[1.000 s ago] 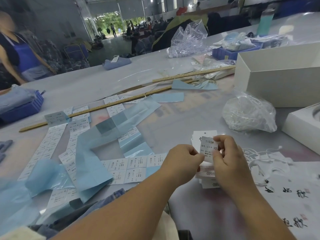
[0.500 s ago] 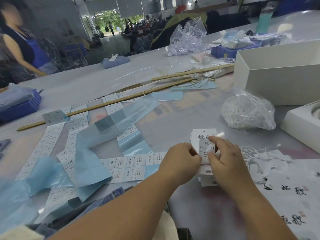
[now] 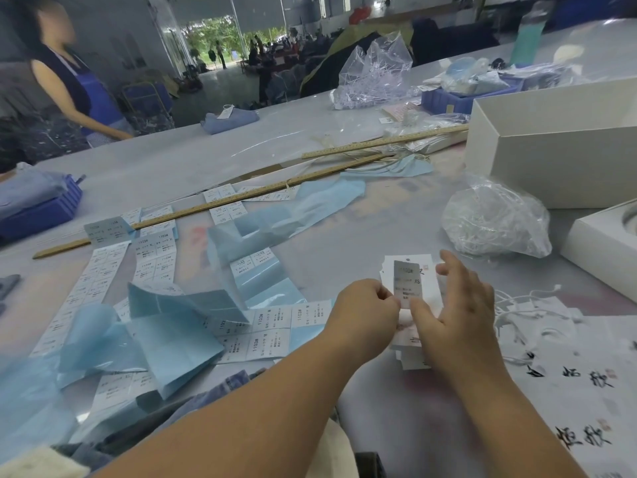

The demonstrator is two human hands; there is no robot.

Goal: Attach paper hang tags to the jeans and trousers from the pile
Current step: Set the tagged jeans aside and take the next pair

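A small grey size sticker printed "1103# XS" lies on the top white hang tag of a stack in front of me. My left hand pinches the sticker's lower left edge. My right hand has its fingers spread above the tag, and its thumb rests by the sticker's bottom edge. Sheets of the same stickers on pale blue backing strips spread to the left. Denim jeans show at the near edge under my left forearm.
A clear bag of white tag strings lies behind the stack, loose strings to its right. White boxes stand at the right. Two long wooden rulers cross the table. Blue crates and a person are far left.
The sticker went from held up between both hands down onto the top hang tag. My right fingers let go of it and spread out; my left hand kept its pinch.
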